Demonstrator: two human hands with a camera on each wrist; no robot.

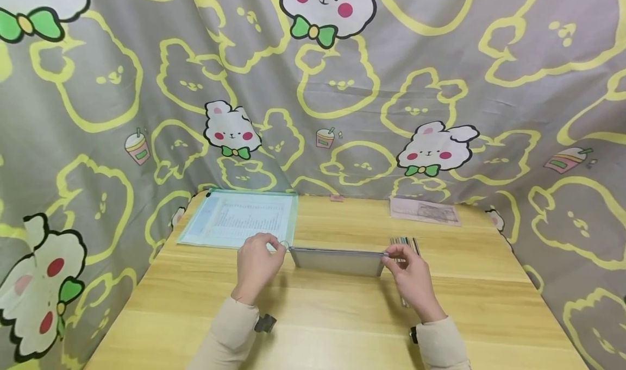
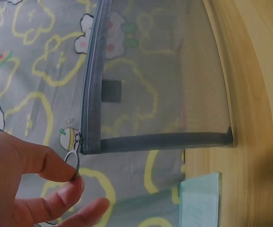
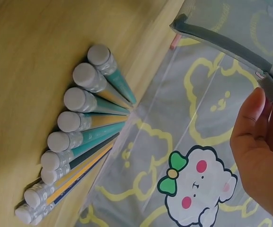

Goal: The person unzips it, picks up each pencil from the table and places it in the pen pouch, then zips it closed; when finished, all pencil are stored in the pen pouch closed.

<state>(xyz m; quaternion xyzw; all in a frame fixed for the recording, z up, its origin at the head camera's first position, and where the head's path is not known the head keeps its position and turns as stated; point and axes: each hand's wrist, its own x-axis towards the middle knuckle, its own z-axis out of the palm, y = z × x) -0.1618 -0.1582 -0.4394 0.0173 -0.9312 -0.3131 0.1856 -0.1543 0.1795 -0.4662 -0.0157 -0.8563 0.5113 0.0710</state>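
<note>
A grey mesh zipper pouch (image 1: 337, 262) stands upright on its long edge, zipper side up, between my hands. At its left end my left hand (image 1: 259, 264) pinches the metal ring (image 2: 74, 163) of the zipper pull between thumb and index finger. My right hand (image 1: 411, 277) pinches the small fabric tab (image 3: 270, 87) at the other top corner. The zipper looks closed along the top edge. Through the see-through mesh (image 2: 145, 94) I see only the curtain and table behind. Several pencils (image 1: 406, 246) with white eraser ends (image 3: 71, 121) lie just beyond my right hand, partly hidden by it.
A light teal document folder (image 1: 195, 234) with a printed sheet lies at the back left. At the back right is a pinkish printed slip (image 1: 424, 211). A small pink piece (image 1: 336, 198) sits by the back edge. A patterned curtain (image 1: 352, 169) encloses the wooden table (image 1: 323, 326).
</note>
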